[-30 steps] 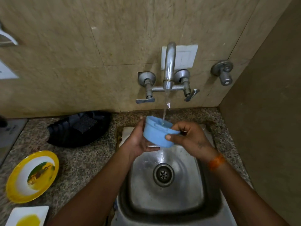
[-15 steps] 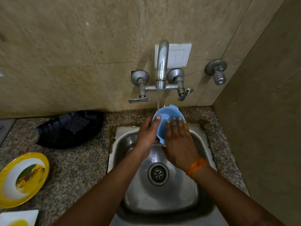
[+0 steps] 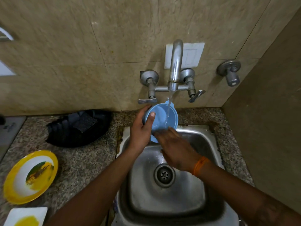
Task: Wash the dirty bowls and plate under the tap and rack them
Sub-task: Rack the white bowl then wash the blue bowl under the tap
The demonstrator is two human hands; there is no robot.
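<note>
We stand over the steel sink (image 3: 192,193) set into the speckled tabletop (image 3: 84,160), with water running from the tap (image 3: 175,66) on the tiled wall. On the tabletop to the left lie a black tray (image 3: 68,136) holding a dark scouring pad (image 3: 84,121), then the yellow-rimmed plate (image 3: 21,185) smeared with food, and a white square dish (image 3: 13,214) with yellow residue, cut off at the bottom edge. Our left hand (image 3: 140,131) holds the blue bowl (image 3: 160,115) tilted on its side under the stream, above the back of the sink, fingers curled round its rim with the thumb laid over the near edge. Our right hand (image 3: 177,150) reaches its fingers (image 3: 162,132) into the bowl's lower inside; they look fairly straight and held together, though blur keeps us from saying more. We judge this to be the rinsing and rubbing of the first bowl, with the plate and the dish not yet washed. The next move calls for turning the bowl so the water reaches every side, then carrying it to a rack, which we cannot see anywhere here. The bowl's underside and its lower rim are hidden behind our hands.
</note>
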